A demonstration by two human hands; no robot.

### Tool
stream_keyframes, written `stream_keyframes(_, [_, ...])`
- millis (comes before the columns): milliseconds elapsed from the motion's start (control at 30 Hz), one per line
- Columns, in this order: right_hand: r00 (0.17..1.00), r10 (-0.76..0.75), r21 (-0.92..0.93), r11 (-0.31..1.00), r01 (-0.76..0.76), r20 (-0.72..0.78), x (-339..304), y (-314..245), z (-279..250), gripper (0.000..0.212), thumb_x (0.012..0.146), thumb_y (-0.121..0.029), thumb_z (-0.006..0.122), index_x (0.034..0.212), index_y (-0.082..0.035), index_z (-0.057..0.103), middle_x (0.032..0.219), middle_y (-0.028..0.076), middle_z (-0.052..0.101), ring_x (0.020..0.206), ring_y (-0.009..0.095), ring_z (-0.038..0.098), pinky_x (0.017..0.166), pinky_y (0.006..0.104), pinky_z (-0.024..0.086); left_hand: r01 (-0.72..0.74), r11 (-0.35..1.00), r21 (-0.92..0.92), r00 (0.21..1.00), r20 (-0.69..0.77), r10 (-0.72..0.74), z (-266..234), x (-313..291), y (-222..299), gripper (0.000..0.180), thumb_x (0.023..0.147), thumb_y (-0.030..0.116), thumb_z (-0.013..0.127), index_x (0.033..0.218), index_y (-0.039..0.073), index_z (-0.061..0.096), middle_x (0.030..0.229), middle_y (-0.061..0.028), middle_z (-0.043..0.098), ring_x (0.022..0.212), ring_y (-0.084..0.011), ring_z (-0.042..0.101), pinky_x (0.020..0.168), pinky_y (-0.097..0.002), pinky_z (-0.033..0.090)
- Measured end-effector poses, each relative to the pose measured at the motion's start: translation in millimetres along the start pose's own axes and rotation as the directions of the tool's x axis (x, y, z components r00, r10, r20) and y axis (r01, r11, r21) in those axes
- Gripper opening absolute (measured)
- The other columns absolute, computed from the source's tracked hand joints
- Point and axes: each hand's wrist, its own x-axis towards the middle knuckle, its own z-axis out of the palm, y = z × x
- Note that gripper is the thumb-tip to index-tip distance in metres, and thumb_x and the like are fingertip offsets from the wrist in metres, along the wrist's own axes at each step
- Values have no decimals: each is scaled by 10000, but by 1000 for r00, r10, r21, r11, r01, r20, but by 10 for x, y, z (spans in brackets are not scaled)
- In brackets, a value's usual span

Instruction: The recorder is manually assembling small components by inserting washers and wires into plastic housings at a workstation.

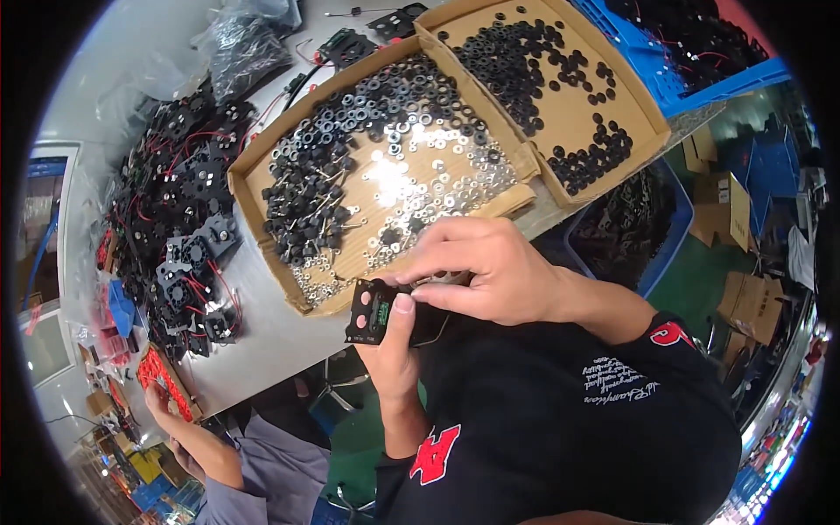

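My left hand [395, 357] grips a black rectangular part [360, 329] with its thumb laid over the near face. Two pinkish round spots and a green patch like a circuit board show on that part. Above its right end, my right hand [494, 273] has thumb and fingers pinched together; whatever lies between the fingertips is hidden. Both hands are just in front of a shallow cardboard tray [271, 278]. Inside it are grey ring washers [346, 109], small shiny metal washers [446, 188] and black-headed pieces with metal shafts [302, 210].
Behind on the right, another cardboard tray [643, 114] holds small black round pieces [604, 144]. Black wired assemblies [197, 262] pile up on the left of the metal table [254, 372]. A blue crate [678, 96] stands far right. At lower left, a co-worker's hand [157, 402] touches a box of red pieces [162, 376].
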Motion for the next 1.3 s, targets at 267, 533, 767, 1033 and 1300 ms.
stream_keyframes(267, [936,12,-571,789,-225,-352,37,187,-877,126,812,-74,657,927,-22,666,824,98,617,720,207,624,658,302,493,63,996,-68,996,68,-59,60,-45,-7,307,850,77,634,1120,-41,551,937,-116,613,842,-205,613,817,-328,486])
stream_keyframes(533, [926,192,-653,663,-366,-325,-29,604,-1307,170,806,-80,651,952,6,643,824,105,637,715,174,614,660,293,486,114,990,-88,993,49,-110,96,-79,-11,267,864,39,604,1113,-54,577,943,-130,654,884,-196,641,843,-318,494])
stream_keyframes(767, [852,317,-408,773,-487,-417,-8,417,-1231,234,784,-78,667,998,17,658,815,48,640,695,110,595,661,245,483,98,995,23,995,1,-98,142,-23,-14,273,868,101,670,1086,-56,619,914,-99,678,862,-161,648,816,-278,490])
stream_keyframes(1033, [998,-47,-25,999,49,52,5,31,-393,247,672,28,671,915,15,713,857,115,647,754,175,619,644,263,485,73,996,57,990,117,-79,109,-12,-7,271,884,139,675,1069,-52,621,903,-100,688,849,-141,637,803,-267,488])
stream_keyframes(1300, [977,153,233,955,-185,148,-19,-26,-256,237,710,32,707,946,43,694,920,120,634,832,161,611,725,261,490,74,997,0,983,167,-73,79,-43,-26,235,897,132,660,1038,-54,624,890,-96,681,812,-136,639,769,-261,502])
